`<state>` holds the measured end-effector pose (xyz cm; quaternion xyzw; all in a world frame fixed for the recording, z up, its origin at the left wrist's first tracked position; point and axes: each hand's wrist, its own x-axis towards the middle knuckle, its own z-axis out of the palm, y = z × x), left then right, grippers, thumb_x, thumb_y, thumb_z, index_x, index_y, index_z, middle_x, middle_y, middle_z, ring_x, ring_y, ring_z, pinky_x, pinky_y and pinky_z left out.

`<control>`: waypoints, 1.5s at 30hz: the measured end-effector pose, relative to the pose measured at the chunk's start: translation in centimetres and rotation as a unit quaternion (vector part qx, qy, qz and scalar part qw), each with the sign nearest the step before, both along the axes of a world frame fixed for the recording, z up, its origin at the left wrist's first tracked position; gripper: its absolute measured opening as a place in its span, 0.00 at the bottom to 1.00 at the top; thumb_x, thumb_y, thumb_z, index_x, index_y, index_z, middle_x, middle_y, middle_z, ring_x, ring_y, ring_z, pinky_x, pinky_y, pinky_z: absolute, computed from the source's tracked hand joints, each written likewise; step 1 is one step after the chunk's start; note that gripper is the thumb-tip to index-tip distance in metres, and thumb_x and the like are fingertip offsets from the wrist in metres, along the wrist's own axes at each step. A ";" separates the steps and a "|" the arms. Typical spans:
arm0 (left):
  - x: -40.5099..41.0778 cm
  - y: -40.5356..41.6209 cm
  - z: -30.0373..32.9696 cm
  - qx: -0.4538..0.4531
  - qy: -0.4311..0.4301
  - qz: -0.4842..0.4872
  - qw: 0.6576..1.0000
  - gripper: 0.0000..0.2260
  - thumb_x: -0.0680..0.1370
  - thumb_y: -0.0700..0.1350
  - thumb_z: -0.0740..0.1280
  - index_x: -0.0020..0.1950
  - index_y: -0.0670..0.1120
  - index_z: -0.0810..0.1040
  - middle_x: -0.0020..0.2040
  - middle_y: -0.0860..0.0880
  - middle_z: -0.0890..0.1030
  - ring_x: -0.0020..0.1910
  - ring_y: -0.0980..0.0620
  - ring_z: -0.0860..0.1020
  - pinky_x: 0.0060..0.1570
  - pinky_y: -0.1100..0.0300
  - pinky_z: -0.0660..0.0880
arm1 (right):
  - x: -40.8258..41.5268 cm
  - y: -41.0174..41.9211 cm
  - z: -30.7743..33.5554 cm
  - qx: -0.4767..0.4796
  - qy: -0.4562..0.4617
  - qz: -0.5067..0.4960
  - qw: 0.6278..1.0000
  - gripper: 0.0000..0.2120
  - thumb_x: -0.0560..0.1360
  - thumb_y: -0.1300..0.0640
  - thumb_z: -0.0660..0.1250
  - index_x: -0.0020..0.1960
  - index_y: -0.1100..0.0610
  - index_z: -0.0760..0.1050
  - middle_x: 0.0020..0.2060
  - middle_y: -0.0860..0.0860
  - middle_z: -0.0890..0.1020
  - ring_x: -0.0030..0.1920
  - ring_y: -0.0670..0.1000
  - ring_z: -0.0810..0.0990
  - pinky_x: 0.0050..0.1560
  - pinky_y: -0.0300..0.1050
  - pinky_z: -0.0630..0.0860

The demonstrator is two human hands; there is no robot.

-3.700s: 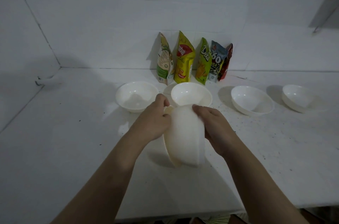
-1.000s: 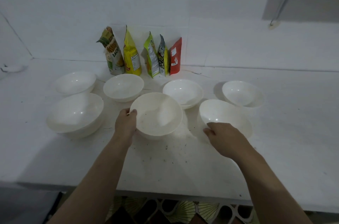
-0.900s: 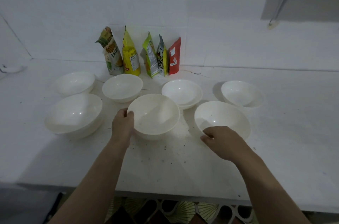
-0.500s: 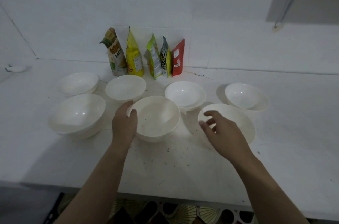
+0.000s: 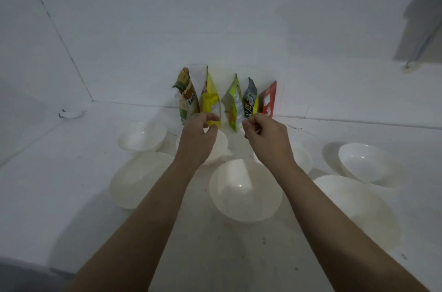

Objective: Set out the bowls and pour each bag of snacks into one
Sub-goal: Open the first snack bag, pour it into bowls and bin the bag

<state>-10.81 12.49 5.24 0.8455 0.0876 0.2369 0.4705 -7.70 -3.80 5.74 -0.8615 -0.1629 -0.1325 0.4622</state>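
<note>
Two bare hands reach forward over the white counter point(image 5: 59, 184) toward a row of snack bags. The left hand point(image 5: 196, 141) has its thumb and fingers curled at the lower edge of the bright yellow foil bag point(image 5: 210, 102); whether they pinch it or only touch it cannot be told. The right hand point(image 5: 267, 138) has its fingers curled inward with the tips close together, just before the dark grey and yellow bag point(image 5: 250, 102), and it is unclear if anything is held. Five bags stand upright against the white tiled wall point(image 5: 215, 28): a green and white bag with brown print point(image 5: 187, 98) at far left, then the yellow one, a lime green bag point(image 5: 235, 105), the grey one, and a red bag point(image 5: 269, 100) at far right. Seven white round bowls sit on the counter, all with nothing in them. The back row holds a far-left bowl point(image 5: 142, 135), a bowl partly hidden under the left hand point(image 5: 221, 145), a bowl behind the right wrist point(image 5: 302, 157) and a far-right bowl point(image 5: 363, 162). The front row holds a larger left bowl point(image 5: 138, 179), a centre bowl between the forearms point(image 5: 245, 191) and a right bowl point(image 5: 358, 205).
</note>
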 end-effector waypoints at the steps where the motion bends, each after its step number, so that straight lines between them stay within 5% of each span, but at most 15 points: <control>1: 0.9 1.2 0.5 0.006 0.007 -0.001 1.000 0.09 0.78 0.39 0.63 0.53 0.49 0.79 0.53 0.50 0.79 0.49 0.54 0.76 0.42 0.69 0.69 | 0.7 1.1 0.5 0.003 -0.005 -0.001 1.000 0.13 0.79 0.51 0.65 0.41 0.58 0.76 0.35 0.51 0.81 0.38 0.52 0.79 0.41 0.49 0.76; 5: 4.9 5.8 2.5 0.040 0.017 0.006 0.999 0.07 0.77 0.39 0.63 0.52 0.47 0.77 0.51 0.47 0.76 0.45 0.53 0.75 0.38 0.68 0.69 | 3.2 4.7 2.6 0.000 -0.029 -0.014 0.999 0.06 0.77 0.54 0.66 0.44 0.56 0.76 0.33 0.48 0.78 0.35 0.49 0.76 0.37 0.46 0.72; 8: 8.4 9.2 3.5 0.072 0.035 0.015 0.997 0.09 0.77 0.41 0.64 0.56 0.44 0.77 0.50 0.49 0.72 0.53 0.47 0.75 0.51 0.58 0.73 | 5.1 7.4 3.5 -0.009 -0.036 -0.028 0.999 0.02 0.78 0.57 0.64 0.46 0.54 0.75 0.32 0.46 0.77 0.35 0.48 0.77 0.39 0.47 0.74; 12: 13.6 13.2 3.0 0.152 0.122 0.042 0.980 0.15 0.79 0.46 0.60 0.64 0.42 0.73 0.61 0.41 0.72 0.61 0.41 0.72 0.62 0.50 0.69 | 7.4 10.9 3.6 -0.033 -0.037 -0.055 0.997 0.03 0.79 0.59 0.62 0.48 0.53 0.74 0.30 0.45 0.77 0.31 0.45 0.76 0.37 0.48 0.76; 19: 20.5 17.2 1.0 0.194 0.247 0.050 0.948 0.29 0.77 0.64 0.59 0.68 0.42 0.67 0.62 0.41 0.74 0.62 0.39 0.73 0.62 0.44 0.72 | 10.4 16.2 2.4 -0.060 -0.032 -0.088 0.994 0.05 0.78 0.59 0.61 0.50 0.54 0.75 0.32 0.52 0.80 0.34 0.54 0.79 0.38 0.56 0.79; 23: 22.3 18.6 -0.1 0.184 0.259 0.012 0.948 0.23 0.80 0.61 0.55 0.62 0.43 0.73 0.55 0.43 0.79 0.55 0.42 0.77 0.59 0.46 0.73 | 11.0 17.5 1.5 -0.068 -0.020 -0.109 0.992 0.05 0.78 0.59 0.61 0.50 0.55 0.76 0.31 0.52 0.79 0.32 0.54 0.78 0.37 0.56 0.79; 27: 22.0 18.5 -0.8 0.135 0.195 -0.034 0.971 0.18 0.84 0.50 0.50 0.61 0.41 0.73 0.57 0.40 0.79 0.56 0.40 0.76 0.56 0.49 0.74 | 10.2 18.3 1.2 -0.079 -0.015 -0.113 0.990 0.04 0.77 0.59 0.63 0.50 0.55 0.76 0.30 0.51 0.78 0.32 0.53 0.78 0.36 0.54 0.79; 37: 13.1 19.1 3.9 -0.019 -0.018 -0.010 1.000 0.15 0.85 0.49 0.52 0.57 0.42 0.74 0.54 0.44 0.80 0.53 0.45 0.78 0.50 0.53 0.75 | 6.3 18.9 3.5 -0.058 -0.039 -0.094 0.993 0.05 0.78 0.59 0.63 0.52 0.55 0.76 0.33 0.50 0.79 0.33 0.53 0.79 0.37 0.53 0.78; 41: 6.6 19.0 5.6 -0.037 -0.080 -0.024 0.996 0.14 0.85 0.47 0.53 0.58 0.41 0.75 0.51 0.47 0.80 0.48 0.52 0.78 0.40 0.71 0.72 | 3.3 19.5 4.2 -0.030 -0.058 -0.057 0.996 0.06 0.79 0.60 0.62 0.53 0.54 0.75 0.36 0.49 0.80 0.34 0.51 0.78 0.38 0.51 0.77; 45: -0.2 19.3 6.3 -0.047 -0.098 0.006 0.994 0.12 0.85 0.47 0.54 0.51 0.41 0.73 0.42 0.49 0.78 0.39 0.57 0.76 0.34 0.72 0.71 | -0.4 20.5 4.4 0.019 -0.044 0.002 0.999 0.06 0.79 0.60 0.62 0.54 0.51 0.74 0.37 0.46 0.79 0.33 0.49 0.77 0.38 0.50 0.76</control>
